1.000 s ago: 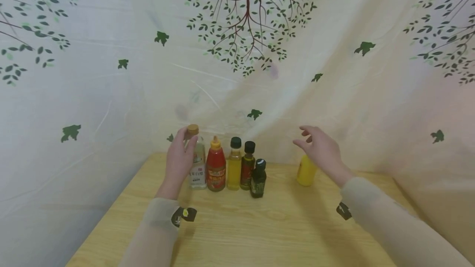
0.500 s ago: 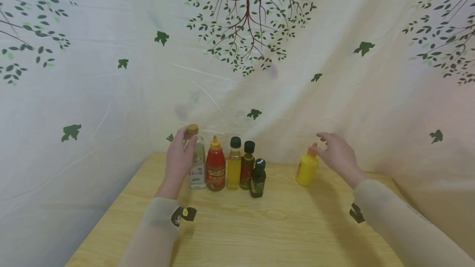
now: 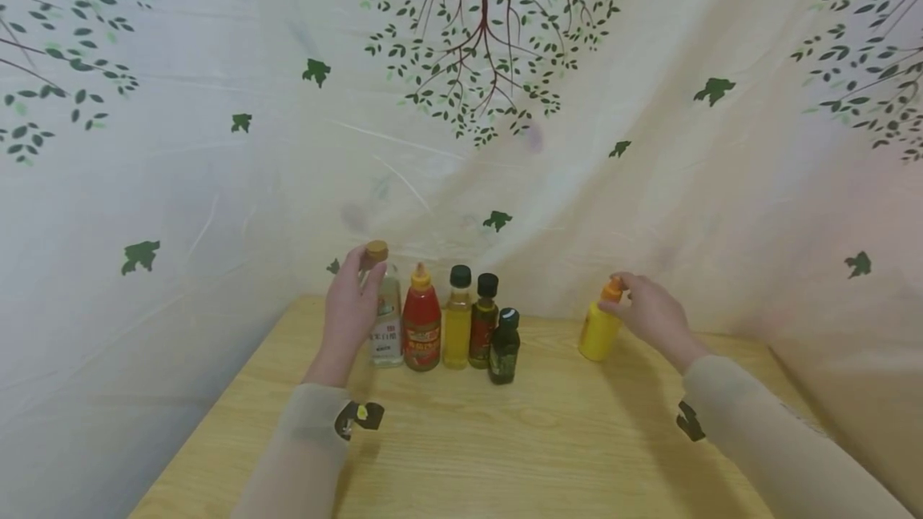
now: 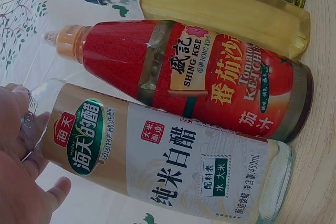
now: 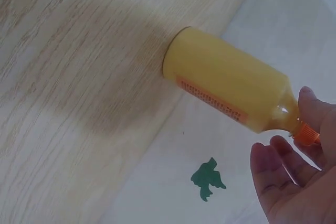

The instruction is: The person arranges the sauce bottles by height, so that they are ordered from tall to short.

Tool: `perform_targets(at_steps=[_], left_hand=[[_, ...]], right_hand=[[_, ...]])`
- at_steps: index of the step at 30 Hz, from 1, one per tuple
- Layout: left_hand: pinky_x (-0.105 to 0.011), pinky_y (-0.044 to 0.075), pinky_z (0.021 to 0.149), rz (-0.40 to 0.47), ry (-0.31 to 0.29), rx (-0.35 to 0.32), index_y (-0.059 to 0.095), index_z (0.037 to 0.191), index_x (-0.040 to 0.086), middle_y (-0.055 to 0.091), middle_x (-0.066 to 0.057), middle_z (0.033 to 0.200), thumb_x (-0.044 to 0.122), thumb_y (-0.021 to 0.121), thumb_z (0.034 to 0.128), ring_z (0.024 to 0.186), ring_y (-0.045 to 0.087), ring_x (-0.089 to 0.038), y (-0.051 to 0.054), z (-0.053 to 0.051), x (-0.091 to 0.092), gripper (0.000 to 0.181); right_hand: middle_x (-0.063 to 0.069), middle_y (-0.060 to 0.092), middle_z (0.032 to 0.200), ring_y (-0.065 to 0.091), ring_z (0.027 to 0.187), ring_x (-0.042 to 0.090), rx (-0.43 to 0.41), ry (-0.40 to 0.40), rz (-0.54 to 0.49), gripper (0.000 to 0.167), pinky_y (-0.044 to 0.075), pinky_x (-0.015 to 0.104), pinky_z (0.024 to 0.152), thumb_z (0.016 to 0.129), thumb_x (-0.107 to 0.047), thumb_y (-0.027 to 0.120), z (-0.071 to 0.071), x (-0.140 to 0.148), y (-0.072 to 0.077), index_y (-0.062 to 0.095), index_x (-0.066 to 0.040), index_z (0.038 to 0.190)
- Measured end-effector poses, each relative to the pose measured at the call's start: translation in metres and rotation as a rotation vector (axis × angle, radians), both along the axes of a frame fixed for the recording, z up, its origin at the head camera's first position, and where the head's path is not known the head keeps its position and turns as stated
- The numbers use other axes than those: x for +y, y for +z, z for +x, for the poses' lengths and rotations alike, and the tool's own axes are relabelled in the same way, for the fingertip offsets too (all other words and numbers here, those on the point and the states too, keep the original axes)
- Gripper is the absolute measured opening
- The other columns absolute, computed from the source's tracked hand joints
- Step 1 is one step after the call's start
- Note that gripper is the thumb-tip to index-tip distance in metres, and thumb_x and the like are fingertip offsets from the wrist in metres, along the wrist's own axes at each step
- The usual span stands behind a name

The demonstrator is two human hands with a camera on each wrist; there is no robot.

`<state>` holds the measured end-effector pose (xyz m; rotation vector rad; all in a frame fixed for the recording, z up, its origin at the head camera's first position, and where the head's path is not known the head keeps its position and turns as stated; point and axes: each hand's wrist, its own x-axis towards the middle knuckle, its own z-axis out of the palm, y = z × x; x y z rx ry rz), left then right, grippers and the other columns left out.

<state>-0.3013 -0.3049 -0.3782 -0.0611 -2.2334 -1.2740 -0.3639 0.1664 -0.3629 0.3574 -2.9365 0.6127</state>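
Observation:
At the left end of a row of bottles, my left hand (image 3: 351,304) curls its fingers round the neck of a clear glass bottle of white vinegar (image 4: 173,156), which stands upright on the table. Its thumb sits on the near side, seemingly just off the glass in the left wrist view. Over on the right, my right hand (image 3: 654,312) pinches the orange cap and neck of a yellow squeeze bottle (image 5: 226,80) between thumb and fingers. That bottle's base rests on the wood. The palm hides part of the cap in the right wrist view.
Beside the vinegar stand a ketchup bottle (image 3: 421,325), an oil bottle (image 3: 457,327), a dark bottle (image 3: 482,331) and a small dark-green bottle (image 3: 504,355). A pale curtain (image 3: 548,183) printed with leaves hangs behind the wooden table (image 3: 461,439).
My right hand went right, off the front of the yellow bottle, then came down and took hold of its cap and neck. My left hand stays at the vinegar bottle.

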Motion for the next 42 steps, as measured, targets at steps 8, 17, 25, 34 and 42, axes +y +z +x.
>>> perform_targets(at_steps=[8, 17, 25, 34, 42], left_hand=[[-0.061, 0.036, 0.128, -0.003, 0.010, -0.015, 0.051, 0.159, 0.013, 0.064, -0.010, 0.149, 0.037, 0.053, 0.1186, 0.151, 0.051, -0.035, 0.003, 0.001, 0.001, 0.047], [-0.062, 0.036, 0.128, -0.001, 0.014, -0.026, 0.050, 0.160, 0.014, 0.063, -0.010, 0.152, 0.037, 0.053, 0.1184, 0.151, 0.050, -0.035, 0.002, 0.001, 0.001, 0.048], [-0.062, 0.036, 0.128, 0.000, 0.014, -0.016, 0.051, 0.159, 0.014, 0.064, -0.009, 0.151, 0.037, 0.053, 0.1184, 0.151, 0.051, -0.035, 0.001, 0.000, 0.000, 0.047], [-0.062, 0.038, 0.127, -0.012, 0.017, -0.014, 0.051, 0.159, 0.013, 0.064, -0.010, 0.150, 0.038, 0.053, 0.1185, 0.150, 0.051, -0.036, 0.001, 0.000, 0.000, 0.048], [-0.061, 0.039, 0.126, -0.005, 0.008, -0.004, 0.052, 0.158, 0.014, 0.065, -0.008, 0.149, 0.038, 0.053, 0.1182, 0.149, 0.052, -0.034, 0.000, -0.001, 0.000, 0.047]], right_hand=[[0.032, 0.066, 0.138, 0.065, 0.120, 0.050, 0.014, -0.006, -0.024, 0.063, 0.058, 0.065, 0.093, 0.109, -0.034, 0.070, -0.003, -0.002, -0.003, 0.050, 0.005, 0.155], [0.030, 0.071, 0.128, 0.069, 0.113, 0.048, 0.054, -0.018, -0.037, 0.056, 0.058, 0.062, 0.089, 0.109, -0.032, 0.071, -0.002, -0.003, -0.005, 0.054, 0.002, 0.150], [0.030, 0.072, 0.126, 0.070, 0.110, 0.048, 0.087, -0.020, -0.051, 0.052, 0.058, 0.061, 0.087, 0.108, -0.032, 0.073, 0.002, -0.006, -0.006, 0.058, 0.001, 0.146], [0.027, 0.074, 0.127, 0.071, 0.111, 0.046, 0.090, 0.009, -0.068, 0.052, 0.058, 0.063, 0.090, 0.108, -0.033, 0.074, 0.005, -0.026, -0.007, 0.059, -0.001, 0.146], [0.022, 0.076, 0.122, 0.072, 0.106, 0.040, 0.108, 0.043, -0.073, 0.049, 0.060, 0.059, 0.087, 0.107, -0.033, 0.075, 0.006, -0.046, -0.006, 0.062, -0.003, 0.144]])
